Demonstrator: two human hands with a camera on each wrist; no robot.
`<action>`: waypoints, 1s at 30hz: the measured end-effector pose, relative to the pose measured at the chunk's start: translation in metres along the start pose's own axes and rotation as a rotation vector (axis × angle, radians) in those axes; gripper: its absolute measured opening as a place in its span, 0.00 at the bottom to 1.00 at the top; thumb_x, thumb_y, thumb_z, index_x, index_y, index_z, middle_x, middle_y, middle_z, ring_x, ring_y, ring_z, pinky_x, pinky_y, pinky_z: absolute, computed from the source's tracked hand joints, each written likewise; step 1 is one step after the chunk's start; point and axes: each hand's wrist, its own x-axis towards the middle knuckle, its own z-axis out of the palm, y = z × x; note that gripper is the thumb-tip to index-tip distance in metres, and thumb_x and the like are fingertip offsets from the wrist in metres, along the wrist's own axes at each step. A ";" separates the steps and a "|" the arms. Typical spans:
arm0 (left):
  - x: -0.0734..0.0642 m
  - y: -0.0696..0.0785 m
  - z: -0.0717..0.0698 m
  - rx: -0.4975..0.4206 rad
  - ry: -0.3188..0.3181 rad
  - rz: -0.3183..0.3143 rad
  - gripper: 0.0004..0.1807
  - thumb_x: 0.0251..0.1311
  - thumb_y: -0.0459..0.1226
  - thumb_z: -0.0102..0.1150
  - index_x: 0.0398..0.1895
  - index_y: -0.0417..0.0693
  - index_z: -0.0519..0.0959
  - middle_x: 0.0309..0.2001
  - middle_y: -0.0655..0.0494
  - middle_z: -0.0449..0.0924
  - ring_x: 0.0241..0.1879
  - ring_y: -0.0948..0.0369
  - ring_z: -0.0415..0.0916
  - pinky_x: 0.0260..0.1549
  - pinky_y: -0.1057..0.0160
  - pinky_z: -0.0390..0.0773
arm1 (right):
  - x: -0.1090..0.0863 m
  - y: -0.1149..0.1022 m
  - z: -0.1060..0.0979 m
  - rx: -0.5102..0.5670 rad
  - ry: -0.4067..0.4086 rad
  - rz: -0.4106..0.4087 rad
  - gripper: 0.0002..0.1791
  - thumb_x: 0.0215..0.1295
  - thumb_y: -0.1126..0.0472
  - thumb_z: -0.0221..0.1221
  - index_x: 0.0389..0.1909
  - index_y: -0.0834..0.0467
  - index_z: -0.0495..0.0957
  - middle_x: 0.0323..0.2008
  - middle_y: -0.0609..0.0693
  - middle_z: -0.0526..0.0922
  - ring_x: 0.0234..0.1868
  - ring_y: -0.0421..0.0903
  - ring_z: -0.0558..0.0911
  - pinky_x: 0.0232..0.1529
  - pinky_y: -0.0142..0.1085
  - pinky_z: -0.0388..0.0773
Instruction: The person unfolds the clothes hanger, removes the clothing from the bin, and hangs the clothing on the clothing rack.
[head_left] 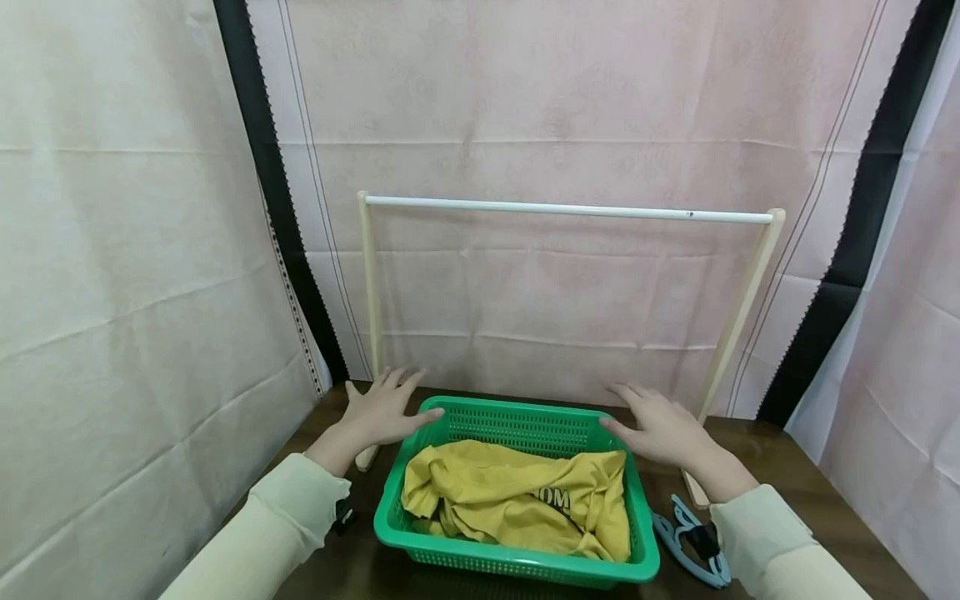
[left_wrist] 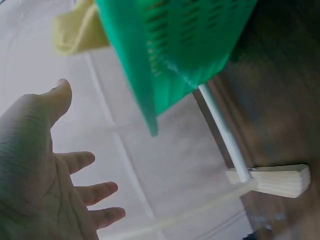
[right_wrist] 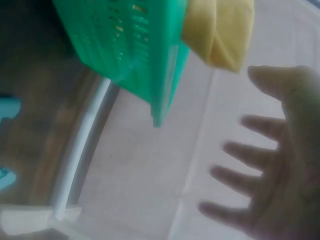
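Observation:
A green plastic basket [head_left: 517, 569] with perforated sides stands on the table in the head view. Inside it lies a crumpled yellow garment [head_left: 517, 492] with dark lettering at its right side. My left hand [head_left: 381, 412] is above the basket's left far corner, fingers spread and holding nothing. On the other side my right hand [head_left: 660, 425] hovers by the right far corner, also with extended fingers and nothing in them. In both wrist views the hands are apart from the green rim, and folds of the yellow garment [left_wrist: 82, 27] show over it.
Behind the basket stands a rack with a white top bar [head_left: 570, 209] and cream uprights on wooden feet [left_wrist: 280, 180]. Blue hangers [head_left: 690, 542] lie on the dark brown table [head_left: 810, 508], right of the basket. Pale cloth walls [head_left: 525, 100] enclose the back and sides.

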 end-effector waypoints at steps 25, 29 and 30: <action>-0.002 -0.043 0.056 -0.731 -0.145 0.026 0.29 0.79 0.47 0.46 0.79 0.56 0.57 0.80 0.46 0.45 0.73 0.42 0.56 0.65 0.37 0.63 | -0.084 0.099 0.045 0.373 -0.360 0.304 0.10 0.63 0.57 0.68 0.33 0.59 0.81 0.22 0.48 0.78 0.23 0.45 0.79 0.22 0.37 0.78; -0.002 -0.040 0.058 -0.773 -0.156 0.026 0.29 0.80 0.46 0.44 0.79 0.54 0.56 0.81 0.48 0.31 0.76 0.41 0.46 0.67 0.36 0.58 | -0.088 0.101 0.053 0.376 -0.365 0.367 0.13 0.60 0.54 0.71 0.32 0.60 0.81 0.24 0.49 0.77 0.24 0.46 0.79 0.22 0.39 0.80; -0.002 -0.039 0.058 -0.779 -0.158 0.026 0.29 0.80 0.46 0.44 0.79 0.53 0.56 0.81 0.49 0.28 0.77 0.40 0.44 0.67 0.36 0.58 | -0.089 0.102 0.055 0.368 -0.359 0.372 0.14 0.59 0.54 0.72 0.31 0.59 0.80 0.23 0.49 0.77 0.24 0.46 0.79 0.22 0.39 0.80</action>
